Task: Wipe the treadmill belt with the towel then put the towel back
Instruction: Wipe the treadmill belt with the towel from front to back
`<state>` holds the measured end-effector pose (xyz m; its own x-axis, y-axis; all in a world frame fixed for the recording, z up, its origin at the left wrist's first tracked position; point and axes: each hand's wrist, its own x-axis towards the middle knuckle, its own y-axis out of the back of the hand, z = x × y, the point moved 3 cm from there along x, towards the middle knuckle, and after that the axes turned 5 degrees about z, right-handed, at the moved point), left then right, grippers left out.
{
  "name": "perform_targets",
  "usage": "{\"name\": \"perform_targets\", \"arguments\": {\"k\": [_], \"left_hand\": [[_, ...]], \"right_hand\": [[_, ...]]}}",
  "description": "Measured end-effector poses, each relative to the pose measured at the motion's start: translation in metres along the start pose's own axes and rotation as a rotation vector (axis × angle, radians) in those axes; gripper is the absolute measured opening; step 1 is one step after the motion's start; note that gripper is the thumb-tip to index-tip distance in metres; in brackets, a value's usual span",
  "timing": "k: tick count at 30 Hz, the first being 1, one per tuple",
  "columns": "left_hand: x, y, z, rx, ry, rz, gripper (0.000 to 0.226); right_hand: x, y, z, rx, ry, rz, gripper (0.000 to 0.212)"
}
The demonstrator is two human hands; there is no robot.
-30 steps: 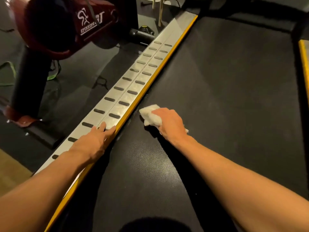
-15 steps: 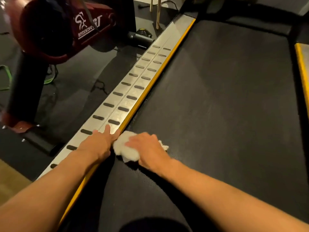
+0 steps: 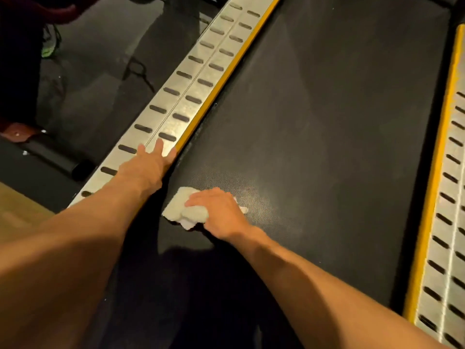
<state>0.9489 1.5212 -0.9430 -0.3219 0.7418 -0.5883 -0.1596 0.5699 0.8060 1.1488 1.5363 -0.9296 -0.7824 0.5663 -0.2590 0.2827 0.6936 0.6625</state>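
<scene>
The black treadmill belt (image 3: 327, 137) fills the middle of the view. A small white towel (image 3: 185, 211), bunched up, lies on the belt near its left edge. My right hand (image 3: 217, 212) covers the towel's right part, fingers curled over it and pressing it to the belt. My left hand (image 3: 147, 166) rests flat, fingers straight, on the silver left side rail (image 3: 201, 71), its fingertips at the yellow strip (image 3: 226, 71) beside the belt.
A second silver slotted rail with a yellow strip (image 3: 450, 222) runs along the belt's right side. A dark red exercise bike base (image 3: 22, 132) stands on the black floor mat at the left. Wooden floor (image 3: 15, 212) shows at the lower left.
My right hand has slid the towel along the belt's left edge, back toward me and away from my left hand. The view has tilted down and right. My left hand stays on the rail.
</scene>
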Motion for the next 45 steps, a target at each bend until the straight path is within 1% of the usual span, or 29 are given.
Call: {"name": "perform_targets", "arguments": {"k": [1, 2, 3, 5, 7, 8, 9, 10, 12, 14, 15, 16, 18, 19, 20, 21, 23, 24, 27, 28, 29, 30, 32, 34, 35, 38, 40, 42, 45], "left_hand": [[-0.001, 0.000, 0.002, -0.004, 0.000, -0.003, 0.096], [0.000, 0.001, 0.002, -0.014, -0.006, 0.004, 0.096], [0.000, 0.002, 0.003, -0.029, -0.004, 0.014, 0.097], [-0.003, 0.001, 0.003, -0.046, 0.010, 0.019, 0.100], [-0.006, 0.000, 0.003, -0.049, 0.029, 0.009, 0.099], [-0.006, 0.003, 0.003, -0.032, 0.014, 0.023, 0.095], [-0.005, 0.007, 0.005, -0.005, -0.020, 0.032, 0.091], [-0.005, 0.011, 0.007, 0.019, -0.048, 0.026, 0.088], [-0.008, 0.014, 0.007, 0.042, -0.033, 0.003, 0.085], [-0.009, 0.016, 0.009, 0.026, -0.016, 0.030, 0.083], [-0.011, 0.018, 0.010, 0.010, -0.019, 0.039, 0.083], [-0.012, 0.020, 0.011, 0.011, -0.025, 0.041, 0.083], [-0.014, 0.022, 0.010, 0.026, -0.047, 0.051, 0.081], [-0.014, 0.021, 0.009, 0.025, -0.056, 0.050, 0.080], [-0.011, 0.020, 0.009, 0.027, -0.068, 0.058, 0.078], [-0.008, 0.016, 0.007, 0.040, -0.079, 0.063, 0.077], [-0.007, 0.013, 0.005, 0.050, -0.070, 0.078, 0.077], [-0.007, 0.013, 0.007, 0.036, -0.059, 0.081, 0.077], [-0.015, 0.012, 0.011, -0.089, -0.009, 0.105, 0.078], [-0.017, 0.009, 0.010, -0.129, -0.005, 0.116, 0.080], [-0.020, 0.005, 0.007, -0.176, -0.016, 0.136, 0.082], [-0.023, -0.001, 0.004, -0.223, -0.043, 0.172, 0.083], [-0.033, -0.017, 0.001, -0.223, -0.125, 0.324, 0.078], [-0.047, -0.036, -0.002, -0.161, -0.201, 0.492, 0.069], [-0.053, -0.045, -0.003, -0.145, -0.237, 0.545, 0.067], [-0.055, -0.066, -0.014, -0.082, -0.298, 0.592, 0.072], [-0.053, -0.074, -0.020, -0.012, -0.342, 0.601, 0.075], [-0.053, -0.078, -0.020, 0.016, -0.347, 0.611, 0.074], [-0.052, -0.077, -0.018, 0.039, -0.330, 0.614, 0.069]], "right_hand": [[-0.007, 0.005, -0.005, 0.100, -0.062, -0.017, 0.022], [-0.008, 0.009, -0.003, 0.140, -0.125, -0.008, 0.019], [-0.007, 0.014, 0.000, 0.172, -0.186, 0.045, 0.017], [-0.002, 0.027, 0.002, 0.153, -0.215, 0.212, 0.022], [0.007, 0.027, 0.005, 0.210, -0.220, 0.272, 0.029], [0.007, 0.023, 0.002, 0.226, -0.237, 0.262, 0.029], [0.005, 0.014, 0.001, 0.195, -0.248, 0.254, 0.029], [0.002, 0.003, 0.002, 0.135, -0.248, 0.249, 0.034], [-0.015, -0.022, -0.004, 0.074, -0.157, 0.194, 0.044], [-0.039, -0.038, -0.019, 0.076, -0.112, 0.054, 0.044], [-0.044, -0.035, -0.022, 0.118, -0.125, 0.030, 0.043], [-0.046, -0.029, -0.024, 0.185, -0.159, 0.046, 0.042], [-0.041, -0.009, -0.021, 0.266, -0.246, 0.221, 0.044], [-0.037, 0.000, -0.012, 0.250, -0.270, 0.328, 0.047], [-0.031, 0.008, -0.001, 0.207, -0.281, 0.399, 0.048], [-0.025, 0.008, 0.009, 0.148, -0.287, 0.425, 0.046], [-0.019, -0.008, 0.011, 0.003, -0.284, 0.382, 0.037], [-0.023, -0.021, 0.007, -0.039, -0.266, 0.328, 0.035], [-0.045, -0.050, -0.020, -0.047, -0.148, 0.081, 0.037], [-0.045, -0.047, -0.026, -0.009, -0.134, 0.059, 0.038], [-0.038, -0.036, -0.028, 0.021, -0.127, 0.113, 0.042], [-0.028, -0.024, -0.025, 0.022, -0.131, 0.203, 0.045], [-0.008, -0.002, -0.010, -0.016, -0.204, 0.365, 0.048], [-0.003, -0.003, 0.004, -0.079, -0.284, 0.403, 0.045], [-0.008, -0.012, 0.010, -0.069, -0.310, 0.396, 0.043], [-0.037, -0.041, 0.002, 0.001, -0.332, 0.316, 0.040], [-0.046, -0.041, -0.004, 0.089, -0.363, 0.263, 0.041], [-0.043, -0.020, 0.006, 0.097, -0.424, 0.314, 0.041], [-0.041, 0.010, 0.029, -0.001, -0.459, 0.428, 0.036]]}}
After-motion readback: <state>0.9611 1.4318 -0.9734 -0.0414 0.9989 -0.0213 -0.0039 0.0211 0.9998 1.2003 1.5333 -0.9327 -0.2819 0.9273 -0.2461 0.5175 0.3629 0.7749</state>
